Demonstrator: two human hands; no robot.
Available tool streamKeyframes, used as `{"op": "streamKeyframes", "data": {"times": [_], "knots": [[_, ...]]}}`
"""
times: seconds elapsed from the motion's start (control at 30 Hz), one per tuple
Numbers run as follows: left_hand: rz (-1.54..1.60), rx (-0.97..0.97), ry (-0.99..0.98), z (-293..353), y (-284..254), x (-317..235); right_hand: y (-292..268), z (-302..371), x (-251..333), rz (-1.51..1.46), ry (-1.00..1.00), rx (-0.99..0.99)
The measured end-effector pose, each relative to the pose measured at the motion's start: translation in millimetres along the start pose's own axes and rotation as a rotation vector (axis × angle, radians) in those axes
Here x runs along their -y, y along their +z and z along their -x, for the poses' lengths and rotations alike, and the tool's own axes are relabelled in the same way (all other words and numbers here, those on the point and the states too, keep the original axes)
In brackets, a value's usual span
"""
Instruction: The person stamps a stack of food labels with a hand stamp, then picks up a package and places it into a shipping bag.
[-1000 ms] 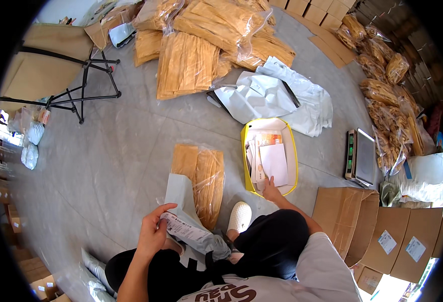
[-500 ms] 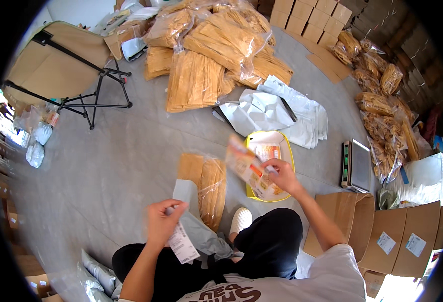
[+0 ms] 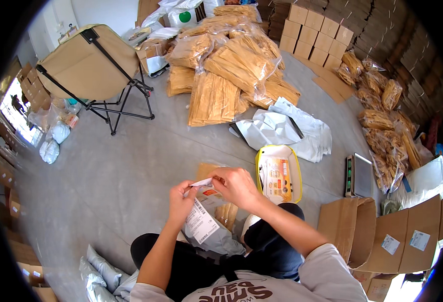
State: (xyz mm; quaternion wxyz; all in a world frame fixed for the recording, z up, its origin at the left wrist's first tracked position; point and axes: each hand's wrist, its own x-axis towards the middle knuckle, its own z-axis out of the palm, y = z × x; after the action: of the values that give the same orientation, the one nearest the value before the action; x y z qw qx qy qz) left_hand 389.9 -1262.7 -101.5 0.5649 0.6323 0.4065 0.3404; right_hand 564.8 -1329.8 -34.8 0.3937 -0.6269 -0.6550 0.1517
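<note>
My left hand (image 3: 181,202) is closed in a pinch on the top of a white shipping label (image 3: 201,221), which hangs over a grey mailer bag (image 3: 212,241) at my lap. Just to its right, my right hand (image 3: 239,187) is closed on a white and orange printed card (image 3: 211,197), partly hidden under the fingers. Its fingertips meet a folded white edge (image 3: 200,182) between both hands. Behind the hands lies a clear-wrapped bundle of brown paper (image 3: 226,215), mostly covered. The yellow-rimmed basket (image 3: 300,183) to the right holds more printed cards (image 3: 278,177).
White and grey plastic mailers (image 3: 309,135) lie beyond the basket, before a heap of wrapped brown bundles (image 3: 216,98). A flat scale (image 3: 361,175) and open carton (image 3: 347,226) stand right. A folding chair (image 3: 93,63) is far left; filled grey bags (image 3: 105,272) lie near left.
My right hand has carried the printed card from over the basket leftward to my left hand. My left hand has shifted slightly right, with the label still in it. The view has tilted up.
</note>
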Motion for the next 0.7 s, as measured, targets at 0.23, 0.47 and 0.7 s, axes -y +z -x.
{"op": "streamKeyframes", "data": {"times": [0.23, 0.47, 0.7], "knots": [[0.158, -0.093, 0.040, 11.7, -12.3, 2.1, 58.3, 8.8, -15.6, -0.030, -0.089, -0.100], [0.293, 0.087, -0.286, 20.6, -23.8, -1.6, 75.1, 15.9, -18.2, 0.099, -0.251, -0.014], [0.333, 0.038, -0.290, 20.8, -35.1, 10.0, 82.7, 9.0, -10.3, 0.171, -0.395, -0.002]]}}
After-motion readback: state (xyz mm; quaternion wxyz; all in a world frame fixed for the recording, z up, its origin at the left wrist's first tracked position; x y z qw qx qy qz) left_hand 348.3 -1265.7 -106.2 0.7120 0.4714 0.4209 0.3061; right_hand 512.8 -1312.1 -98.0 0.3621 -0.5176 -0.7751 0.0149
